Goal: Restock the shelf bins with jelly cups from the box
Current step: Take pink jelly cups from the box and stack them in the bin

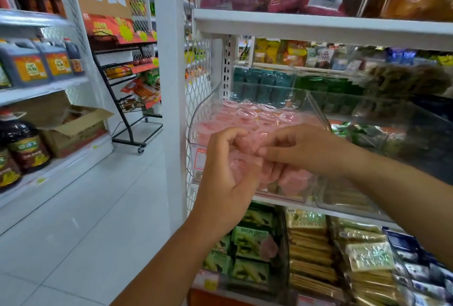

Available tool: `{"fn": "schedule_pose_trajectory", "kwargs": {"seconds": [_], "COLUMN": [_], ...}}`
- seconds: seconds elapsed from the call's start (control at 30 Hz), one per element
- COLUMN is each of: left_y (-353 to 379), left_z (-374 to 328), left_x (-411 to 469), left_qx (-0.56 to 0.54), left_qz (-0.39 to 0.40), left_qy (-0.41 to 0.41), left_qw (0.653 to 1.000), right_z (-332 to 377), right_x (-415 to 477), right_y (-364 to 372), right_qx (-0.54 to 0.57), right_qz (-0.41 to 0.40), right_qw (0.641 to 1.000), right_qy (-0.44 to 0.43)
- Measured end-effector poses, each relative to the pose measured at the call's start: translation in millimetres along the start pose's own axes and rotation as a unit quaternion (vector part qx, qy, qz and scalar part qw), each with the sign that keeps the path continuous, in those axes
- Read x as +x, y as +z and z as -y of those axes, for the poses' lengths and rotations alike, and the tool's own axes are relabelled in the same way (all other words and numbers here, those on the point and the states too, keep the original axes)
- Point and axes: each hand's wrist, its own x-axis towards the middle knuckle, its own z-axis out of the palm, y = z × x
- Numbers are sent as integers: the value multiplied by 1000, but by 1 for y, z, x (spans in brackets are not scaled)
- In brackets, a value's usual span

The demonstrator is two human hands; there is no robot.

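Right now the filling step is under way: the left hand (224, 176) is curled around a handful of pink jelly cups (246, 158) just in front of the clear bin (196, 119) on the middle shelf (306, 204). The right hand (304, 149) meets it, fingertips seemingly pinching one cup from that handful. The bin already looks nearly full. Next, I judge, the cups must go over the front wall onto the pile without spilling. An open cardboard box (73, 129) sits across the aisle.

Open gap, bin (196, 119) to upper shelf (318, 26) — jelly cups (245, 114) brim-high inside.
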Motion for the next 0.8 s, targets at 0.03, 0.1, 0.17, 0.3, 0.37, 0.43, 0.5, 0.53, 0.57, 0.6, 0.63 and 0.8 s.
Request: {"fn": "schedule_pose_trajectory", "kwargs": {"seconds": [0.03, 0.1, 0.17, 0.3, 0.37, 0.43, 0.5, 0.53, 0.57, 0.6, 0.63, 0.8], "left_y": [1, 3, 5, -6, -24, -41, -48, -49, -49, -48, -47, -45], "left_z": [-1, 0, -1, -4, 4, 17, 28, 31, 32, 31, 31, 35], "left_x": [1, 6, 11, 23, 35, 44, 47, 47, 48, 48, 49, 49], "left_qx": [13, 36, 46, 92, 225, 369, 432, 443, 447, 451, 454, 457], "left_qz": [-1, -6, 4, 69, 77, 117, 163, 170, 169, 164, 158, 149], "left_qy": [35, 91, 115, 106, 105, 115, 88, 79, 77, 78, 81, 94], "left_qw": [999, 995, 992, 988, 966, 915, 882, 877, 875, 874, 873, 872], "right_z": [1, 2, 1, 8, 13, 15, 13, 11, 9, 8, 5, 0], "right_x": [-1, 0, 3, 6, 11, 18, 27, 31, 35, 38, 41, 43], "right_y": [2, 3, 0, -15, -33, -48, -49, -47, -43, -41, -39, -38], "right_qx": [63, 168, 213, 105, 32, -43, -115, -127, -125, -118, -112, -124], "right_qz": [28, 49, 28, -80, -147, -162, -132, -115, -102, -95, -95, -112], "right_qw": [997, 981, 973, 990, 988, 985, 981, 980, 981, 982, 982, 981], "right_qy": [37, 79, 87, 47, 22, 44, 85, 99, 110, 114, 115, 97]}}
